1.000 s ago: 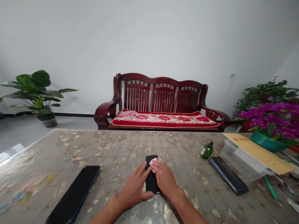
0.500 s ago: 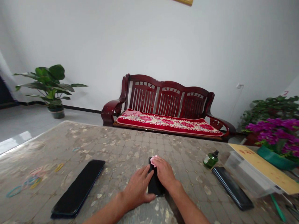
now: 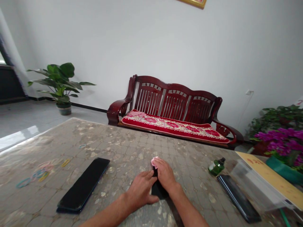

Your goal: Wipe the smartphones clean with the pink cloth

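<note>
A black flat object like a phone (image 3: 159, 191) lies on the patterned tablecloth at the near middle, partly hidden by both hands. My left hand (image 3: 142, 189) rests at its left edge, thumb and fingers apart, steadying it. Over its far end, my right hand (image 3: 164, 175) presses a crumpled pink cloth or tissue (image 3: 155, 161) between its fingers and the black surface. To the left lies a larger black phone-like slab (image 3: 84, 186) on a dark blue-edged piece.
Colourful loops (image 3: 39, 173) lie at left. On the right are a green bottle (image 3: 216, 166), a dark long case (image 3: 239, 198), a clear plastic box (image 3: 258, 189) with a yellow board (image 3: 272, 176), and purple flowers (image 3: 284, 138). A wooden bench (image 3: 175, 107) stands behind the table.
The view has shifted slightly, so the surroundings appear further right. My right hand and the pink cloth have moved slightly toward the far left corner of the black object.
</note>
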### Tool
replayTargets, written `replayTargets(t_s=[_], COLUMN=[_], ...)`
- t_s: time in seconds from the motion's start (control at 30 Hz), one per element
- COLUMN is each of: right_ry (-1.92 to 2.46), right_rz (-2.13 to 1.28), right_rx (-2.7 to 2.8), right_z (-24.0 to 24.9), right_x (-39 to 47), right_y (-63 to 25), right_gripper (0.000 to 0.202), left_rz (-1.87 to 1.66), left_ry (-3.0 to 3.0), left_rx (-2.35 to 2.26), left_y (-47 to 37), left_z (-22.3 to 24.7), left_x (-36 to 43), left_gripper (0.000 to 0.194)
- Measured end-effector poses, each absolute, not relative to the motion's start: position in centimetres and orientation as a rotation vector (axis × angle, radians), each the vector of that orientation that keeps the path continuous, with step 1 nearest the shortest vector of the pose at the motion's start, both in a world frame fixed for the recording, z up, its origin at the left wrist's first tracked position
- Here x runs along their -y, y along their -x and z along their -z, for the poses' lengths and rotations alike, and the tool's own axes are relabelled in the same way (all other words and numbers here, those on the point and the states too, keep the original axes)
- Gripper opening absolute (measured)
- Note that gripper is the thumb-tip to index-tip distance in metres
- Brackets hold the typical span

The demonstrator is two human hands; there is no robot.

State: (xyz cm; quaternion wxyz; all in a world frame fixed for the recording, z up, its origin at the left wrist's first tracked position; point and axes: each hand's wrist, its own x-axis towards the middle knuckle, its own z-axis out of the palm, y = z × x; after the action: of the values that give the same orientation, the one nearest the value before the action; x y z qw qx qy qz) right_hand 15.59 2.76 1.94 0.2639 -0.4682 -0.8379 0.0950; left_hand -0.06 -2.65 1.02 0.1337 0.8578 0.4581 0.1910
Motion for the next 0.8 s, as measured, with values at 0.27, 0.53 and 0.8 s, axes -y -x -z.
replayTargets(t_s=[0.27,0.53,0.8], right_ry=[1.184,1.224,1.296], right_rz=[-0.266,-0.212,-0.174], right_rx=[2.300,2.189,2.160], right_z=[-1.3,0.6,0.0], right_x=[-2.5,-2.0,-2.7], right_y=[-18.0,-18.2,-19.0], right_gripper=[0.051,0.050,0.053], left_rz=[-0.529,-0.514,-0.519], left_ry=[-2.482,-2.508,-2.511], left_rx=[-1.349,-1.375,-1.412], left_y=[-0.3,-0.4,-0.5], left_z=[-1.0,-0.9,-0.9], left_x=[2.7,2.8,3.0], left_gripper=[0.050,0.044,0.047])
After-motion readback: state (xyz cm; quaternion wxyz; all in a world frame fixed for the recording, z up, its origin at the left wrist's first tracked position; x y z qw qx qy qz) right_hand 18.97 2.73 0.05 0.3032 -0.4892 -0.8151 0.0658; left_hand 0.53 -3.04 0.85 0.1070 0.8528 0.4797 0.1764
